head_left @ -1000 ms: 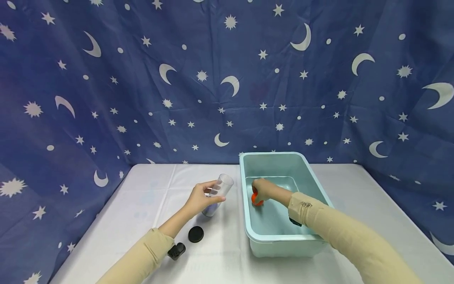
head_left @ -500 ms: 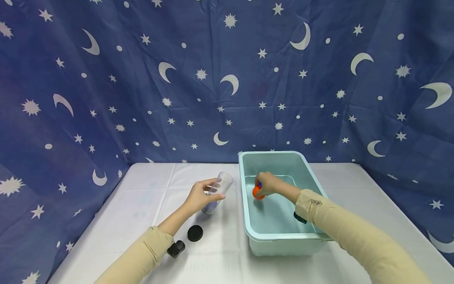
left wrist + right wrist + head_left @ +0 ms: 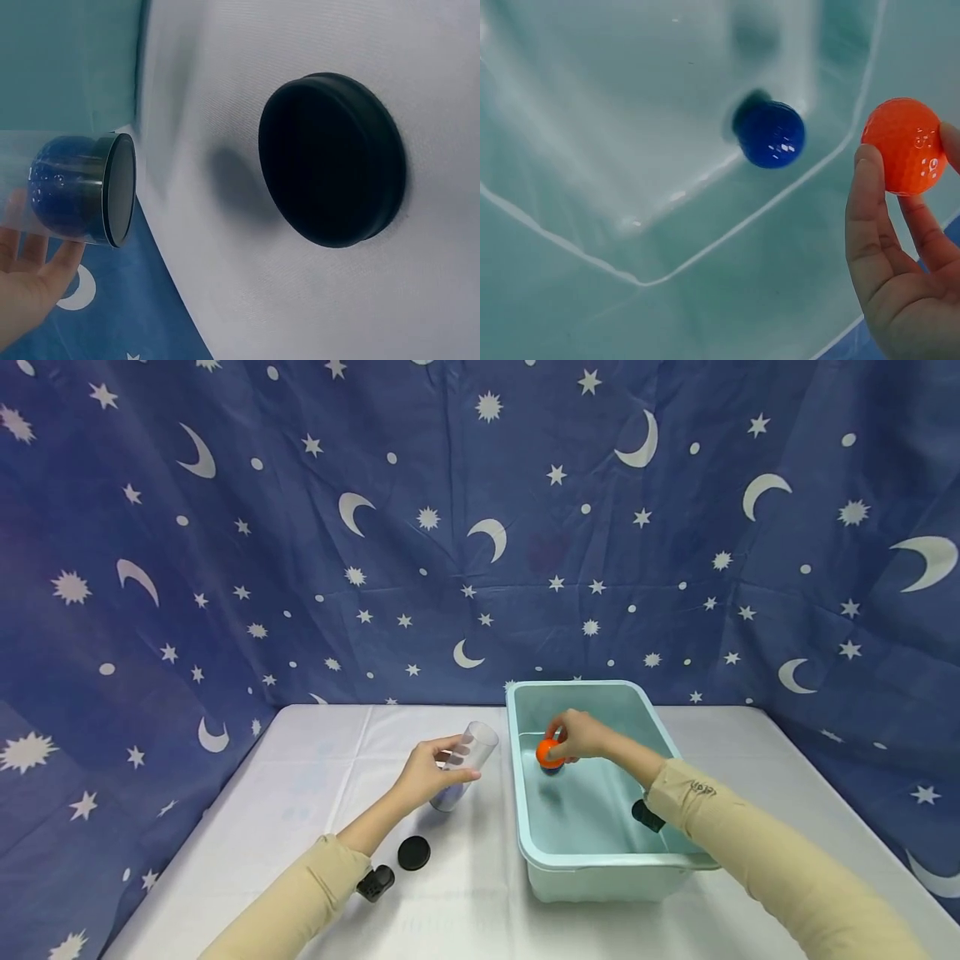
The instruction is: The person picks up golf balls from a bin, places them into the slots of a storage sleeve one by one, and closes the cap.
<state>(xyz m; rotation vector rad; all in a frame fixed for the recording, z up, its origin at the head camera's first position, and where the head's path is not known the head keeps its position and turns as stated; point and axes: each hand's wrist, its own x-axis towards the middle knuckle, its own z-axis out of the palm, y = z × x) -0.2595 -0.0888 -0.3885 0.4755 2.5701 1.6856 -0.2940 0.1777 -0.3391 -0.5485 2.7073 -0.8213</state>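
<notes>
My left hand [image 3: 420, 777] grips a clear tube [image 3: 474, 750], tilted with its open top leaning right. A blue ball [image 3: 64, 184] sits inside its lower end, against a black-rimmed base. My right hand [image 3: 587, 735] pinches an orange golf ball [image 3: 902, 146] between thumb and fingers, raised above the floor of the pale green basin [image 3: 600, 861]. Another blue ball [image 3: 772, 135] lies in the basin, largely hidden behind the orange one in the head view. On the table before my left hand lies a round black lid [image 3: 334, 161], hollow side up.
The basin stands on the white-covered table [image 3: 300, 777], right of the tube, with high walls around my right hand. A dark blue curtain [image 3: 420, 552] with moons and stars hangs behind the table. A small black wrist camera [image 3: 377, 882] sticks out under my left sleeve.
My right hand has lifted the orange golf ball up from the basin floor, and its shadow now shows below it. My left hand and the tube stay nearly still.
</notes>
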